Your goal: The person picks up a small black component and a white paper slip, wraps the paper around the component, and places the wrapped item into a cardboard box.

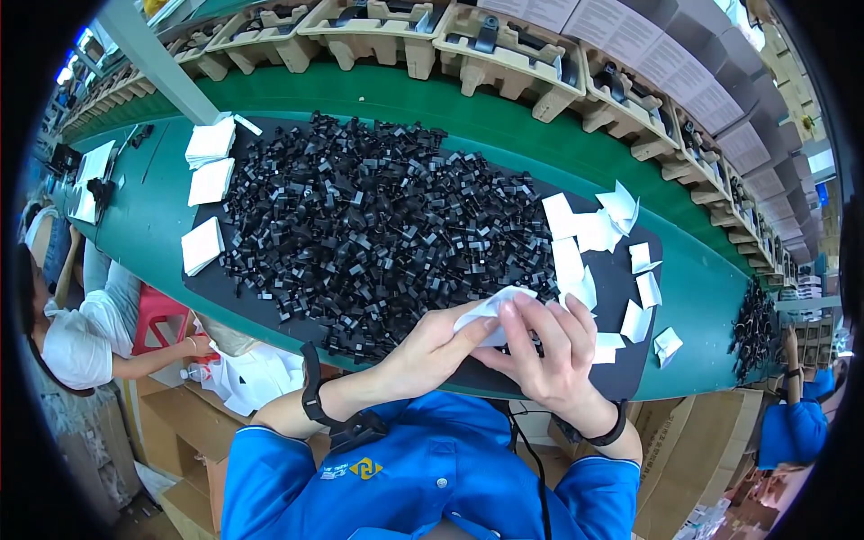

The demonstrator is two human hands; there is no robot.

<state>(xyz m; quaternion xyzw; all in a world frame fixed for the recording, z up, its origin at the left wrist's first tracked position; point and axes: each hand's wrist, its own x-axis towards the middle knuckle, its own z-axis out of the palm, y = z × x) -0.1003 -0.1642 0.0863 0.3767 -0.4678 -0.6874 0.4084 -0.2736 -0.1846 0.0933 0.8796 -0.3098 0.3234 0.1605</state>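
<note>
Both my hands meet in front of my chest, over the near edge of the green table. A white folded paper (493, 310) is pinched between the thumb and fingers of my left hand (439, 340). My right hand (546, 349) has its fingers curled against the same paper from the other side, partly hiding it. Just beyond my hands spreads a large heap of small black plastic parts (378, 225) on a dark mat (643, 243). To the right of the heap lie several loose folded white papers (594, 232), some standing half open.
Stacks of white paper (209, 144) lie left of the heap. Beyond the table (702, 297) runs a row of moulded cardboard trays (513, 58) holding dark parts. A pale post (157, 58) stands at the far left. Other people (76, 342) sit or stand at both sides; cardboard boxes (688, 450) stand below.
</note>
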